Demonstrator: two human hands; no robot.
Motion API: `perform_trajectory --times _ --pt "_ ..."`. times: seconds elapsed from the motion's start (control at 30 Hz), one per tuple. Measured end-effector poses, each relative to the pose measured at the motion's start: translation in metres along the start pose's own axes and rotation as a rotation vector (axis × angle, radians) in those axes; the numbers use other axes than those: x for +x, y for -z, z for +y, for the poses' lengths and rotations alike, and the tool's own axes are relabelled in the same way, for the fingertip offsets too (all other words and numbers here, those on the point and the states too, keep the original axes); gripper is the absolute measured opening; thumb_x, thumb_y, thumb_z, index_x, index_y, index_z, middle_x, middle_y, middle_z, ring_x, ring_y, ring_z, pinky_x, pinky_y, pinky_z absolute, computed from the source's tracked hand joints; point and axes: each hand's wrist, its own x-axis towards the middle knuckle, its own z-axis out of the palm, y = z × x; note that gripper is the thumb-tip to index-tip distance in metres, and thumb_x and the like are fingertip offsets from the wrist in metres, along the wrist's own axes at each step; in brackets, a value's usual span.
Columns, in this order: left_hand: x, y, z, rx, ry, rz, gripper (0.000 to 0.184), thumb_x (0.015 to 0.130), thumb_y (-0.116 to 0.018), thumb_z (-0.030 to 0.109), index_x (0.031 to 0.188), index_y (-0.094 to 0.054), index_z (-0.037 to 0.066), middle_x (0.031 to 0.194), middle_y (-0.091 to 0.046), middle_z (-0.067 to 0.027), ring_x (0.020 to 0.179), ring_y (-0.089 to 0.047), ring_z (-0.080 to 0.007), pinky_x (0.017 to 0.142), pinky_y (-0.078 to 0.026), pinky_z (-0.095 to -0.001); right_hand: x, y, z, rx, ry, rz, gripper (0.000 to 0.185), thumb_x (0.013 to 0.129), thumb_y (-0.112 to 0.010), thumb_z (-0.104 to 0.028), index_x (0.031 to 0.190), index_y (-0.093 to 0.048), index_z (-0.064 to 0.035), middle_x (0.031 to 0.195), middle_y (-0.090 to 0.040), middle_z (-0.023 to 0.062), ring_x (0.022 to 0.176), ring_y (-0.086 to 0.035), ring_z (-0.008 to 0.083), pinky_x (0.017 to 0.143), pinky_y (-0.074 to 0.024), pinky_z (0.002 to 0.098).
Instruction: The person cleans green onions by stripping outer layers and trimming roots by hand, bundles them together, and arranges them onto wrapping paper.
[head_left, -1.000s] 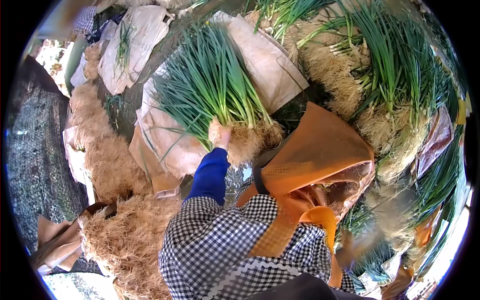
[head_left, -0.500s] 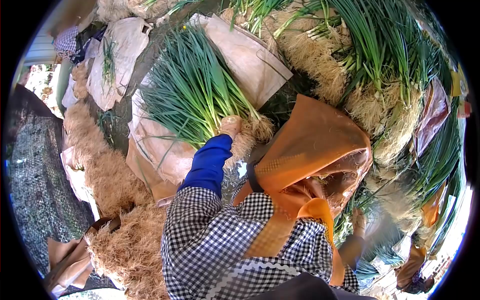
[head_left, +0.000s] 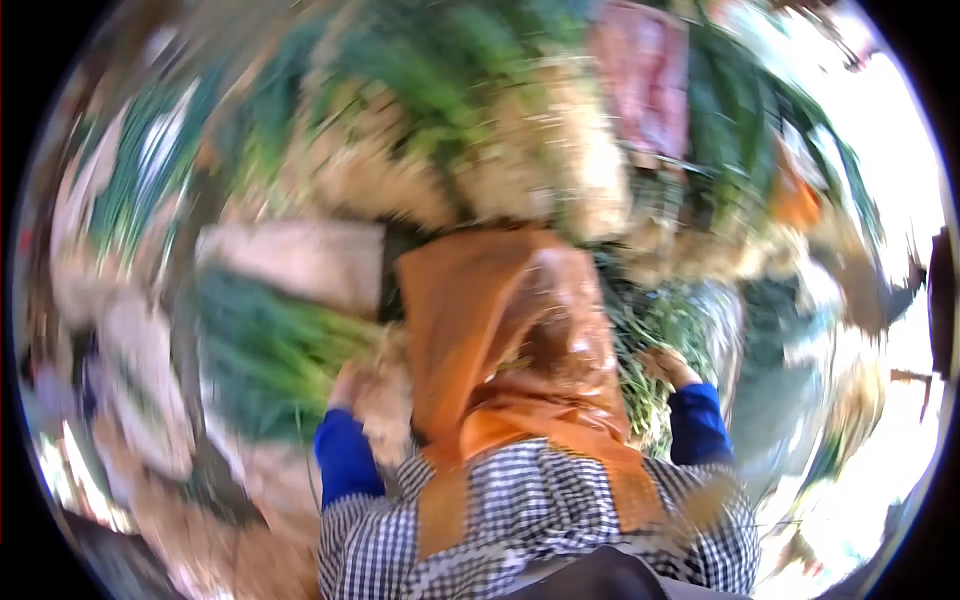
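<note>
My left hand (head_left: pixel 346 386), in a blue sleeve, is at the pale stem end of a large bunch of green onions (head_left: pixel 265 345). Its fingers are smeared by motion, so I cannot see whether they grip the stems. The bunch's green tops point left, and its straw-coloured roots (head_left: pixel 388 385) lie right of the hand. On the other side of my lap, my right hand (head_left: pixel 670 366) reaches into a heap of loose green stalks and leaves (head_left: pixel 640 330). Its fingers curl down into the heap; what they hold is hidden.
An orange apron (head_left: pixel 490 320) covers my lap, with root scraps on it. More rooted green onions (head_left: pixel 520 160) lie in rows ahead. A pale sheet (head_left: pixel 300 260) lies beyond the bunch, a pinkish sack (head_left: pixel 640 75) farther off. Piled roots (head_left: pixel 190 540) are at lower left.
The view has swung to the right and is blurred. My left hand remains at the bunch. My right hand, partly blurred at the lower right before, now shows clearly at the loose stalks.
</note>
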Motion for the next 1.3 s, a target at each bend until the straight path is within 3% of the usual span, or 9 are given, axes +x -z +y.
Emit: perform_trajectory --times 0.27,0.4,0.53,0.7,0.77,0.87,1.07,1.17,1.3 --pt "-0.065 -0.109 0.116 1.850 0.099 0.594 0.024 0.074 -0.068 0.035 0.082 -0.070 0.012 0.079 -0.064 -0.0159 0.072 -0.061 -0.0341 0.064 -0.048 -0.0435 -0.007 0.217 0.006 -0.429 -0.204 1.106 0.042 0.082 -0.056 -0.047 0.083 -0.067 -0.0064 0.073 -0.064 0.0154 0.069 -0.063 0.0281 0.062 -0.0495 0.0389" --pt "-0.024 -0.249 0.234 1.679 -0.368 0.781 0.028 0.083 -0.060 0.031 0.073 -0.067 0.006 0.067 -0.060 -0.0166 0.060 -0.058 -0.0328 0.058 -0.046 -0.0406 0.047 0.259 -0.004 -0.348 -0.251 0.973 0.038 0.078 -0.061 -0.045 0.083 -0.068 -0.0076 0.078 -0.065 0.0150 0.078 -0.064 0.0287 0.070 -0.0486 0.0398" --pt "0.009 -0.409 0.266 1.211 -0.880 0.197 0.015 0.085 -0.059 0.016 0.084 -0.066 0.004 0.081 -0.063 -0.0124 0.073 -0.060 -0.0259 0.067 -0.047 -0.0324 0.061 0.265 -0.012 -0.464 -0.343 0.842 0.032 0.074 -0.062 -0.039 0.086 -0.071 -0.0103 0.085 -0.068 0.0118 0.080 -0.065 0.0290 0.070 -0.0502 0.0391" --pt "0.041 -0.552 0.227 0.461 -0.423 -0.317 0.021 0.089 -0.054 0.019 0.101 -0.062 0.003 0.092 -0.064 -0.0083 0.086 -0.061 -0.0183 0.075 -0.048 -0.0297 -0.051 0.182 -0.036 1.167 1.005 0.541 0.033 0.091 -0.047 -0.024 0.107 -0.058 0.0022 0.100 -0.062 0.0124 0.093 -0.059 0.0165 0.080 -0.0489 0.0259" --pt "0.067 -0.586 0.181 0.137 -0.101 -0.504 0.028 0.092 -0.050 0.023 0.112 -0.056 0.004 0.101 -0.062 -0.0076 0.093 -0.059 -0.0163 0.077 -0.048 -0.0295 -0.030 0.149 -0.048 0.321 0.322 0.570 0.027 0.080 -0.065 -0.033 0.094 -0.065 -0.0089 0.083 -0.066 0.0034 0.077 -0.062 0.0111 0.069 -0.0509 0.0256" --pt "0.104 -0.608 0.115 -0.134 0.453 -0.628 0.035 0.094 -0.047 0.029 0.119 -0.052 0.006 0.107 -0.060 -0.0066 0.096 -0.057 -0.0181 0.079 -0.048 -0.0315 -0.040 0.068 -0.069 0.630 0.221 0.533 0.033 0.076 -0.069 -0.032 0.102 -0.066 -0.0114 0.086 -0.068 0.0049 0.083 -0.062 0.0135 0.078 -0.0490 0.0244" --pt "0.076 -0.594 0.084 0.115 0.319 -0.477 0.024 0.091 -0.052 0.016 0.113 -0.053 0.008 0.081 -0.057 -0.0049 0.066 -0.055 -0.0148 0.057 -0.047 -0.0291 -0.032 0.093 -0.070 0.872 0.177 0.414 0.037 0.088 -0.049 -0.037 0.118 -0.058 -0.0179 0.104 -0.064 0.0062 0.089 -0.062 0.0208 0.077 -0.0475 0.0307" --pt "0.071 -0.582 0.058 0.052 0.235 -0.456 0.019 0.094 -0.047 0.021 0.108 -0.053 0.011 0.080 -0.055 -0.0036 0.065 -0.052 -0.0140 0.058 -0.044 -0.0262 0.029 0.045 -0.057 0.108 0.439 1.271 0.029 0.087 -0.053 -0.039 0.094 -0.063 -0.0130 0.081 -0.063 0.0122 0.075 -0.061 0.0284 0.063 -0.0463 0.0367" --pt "0.061 -0.589 0.058 -0.032 0.261 -0.232 0.015 0.095 -0.044 0.031 0.095 -0.051 0.018 0.066 -0.048 0.0005 0.052 -0.044 -0.0113 0.043 -0.036 -0.0250 -0.004 0.050 -0.089 0.465 0.030 1.105 0.028 0.086 -0.058 -0.033 0.070 -0.060 -0.0104 0.064 -0.058 0.0156 0.061 -0.057 0.0351 0.053 -0.0436 0.0396"
